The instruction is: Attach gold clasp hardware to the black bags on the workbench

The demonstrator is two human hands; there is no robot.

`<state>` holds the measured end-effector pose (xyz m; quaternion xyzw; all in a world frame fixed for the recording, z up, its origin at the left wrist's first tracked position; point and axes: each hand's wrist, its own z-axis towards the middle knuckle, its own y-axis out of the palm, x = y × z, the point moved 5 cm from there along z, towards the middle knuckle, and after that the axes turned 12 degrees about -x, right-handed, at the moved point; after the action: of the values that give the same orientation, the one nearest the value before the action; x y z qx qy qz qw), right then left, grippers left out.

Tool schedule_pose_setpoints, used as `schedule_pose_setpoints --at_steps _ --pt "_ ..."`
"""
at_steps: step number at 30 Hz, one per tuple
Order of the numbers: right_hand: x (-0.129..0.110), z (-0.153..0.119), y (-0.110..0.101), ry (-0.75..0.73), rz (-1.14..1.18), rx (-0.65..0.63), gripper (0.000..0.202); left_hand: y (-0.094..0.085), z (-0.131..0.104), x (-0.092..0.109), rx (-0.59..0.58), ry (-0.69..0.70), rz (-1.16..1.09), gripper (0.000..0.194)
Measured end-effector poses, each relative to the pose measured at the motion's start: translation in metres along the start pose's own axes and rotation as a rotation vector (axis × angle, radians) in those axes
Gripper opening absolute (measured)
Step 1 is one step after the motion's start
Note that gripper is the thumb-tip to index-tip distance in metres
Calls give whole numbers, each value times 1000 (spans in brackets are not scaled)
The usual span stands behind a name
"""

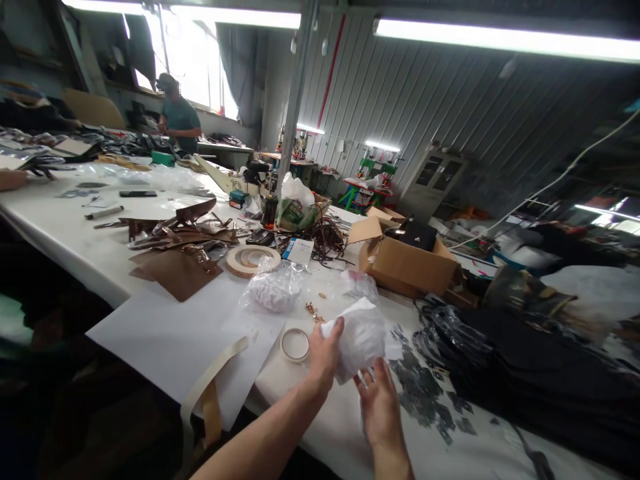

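A crumpled white bag or wrapping, thin and partly see-through, is held up over the table. My left hand pinches its left side, thumb on top. Just below the bag's lower edge is my right hand, palm up with its fingers apart; whether the fingertips touch the bag I cannot tell. A roll of tape lies left of my left hand. Behind that hand are small gold-coloured metal pieces. A clear bag with pale contents sits farther back. Many dark flat pieces lie right of my right hand.
A cardboard box stands behind on the right, near a black cloth pile. White paper, strips, brown leather-like pieces and large tape rolls cover the left. A person stands far left.
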<state>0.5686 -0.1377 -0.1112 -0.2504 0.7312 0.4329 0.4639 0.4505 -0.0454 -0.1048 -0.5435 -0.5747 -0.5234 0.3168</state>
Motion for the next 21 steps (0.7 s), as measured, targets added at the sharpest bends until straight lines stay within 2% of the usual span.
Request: schedule_pose_setpoints --at_steps 2,4,8,11,16,21 --pt "13 -2 12 47 -107 -2 58 7 5 3 -9 50 59 50" --pt "23 4 15 88 -180 37 55 13 12 4 -38 94 102 47" --pt "24 34 1 64 -238 88 53 8 43 8 -98 175 92 44" --pt "17 65 -10 -37 -246 114 54 -3 80 17 -108 192 86 43" --pt "-3 123 0 -149 -405 30 47 -15 143 34 -121 170 93 49" --pt "-30 165 7 -190 -383 27 43 -17 179 53 -242 183 90 51"
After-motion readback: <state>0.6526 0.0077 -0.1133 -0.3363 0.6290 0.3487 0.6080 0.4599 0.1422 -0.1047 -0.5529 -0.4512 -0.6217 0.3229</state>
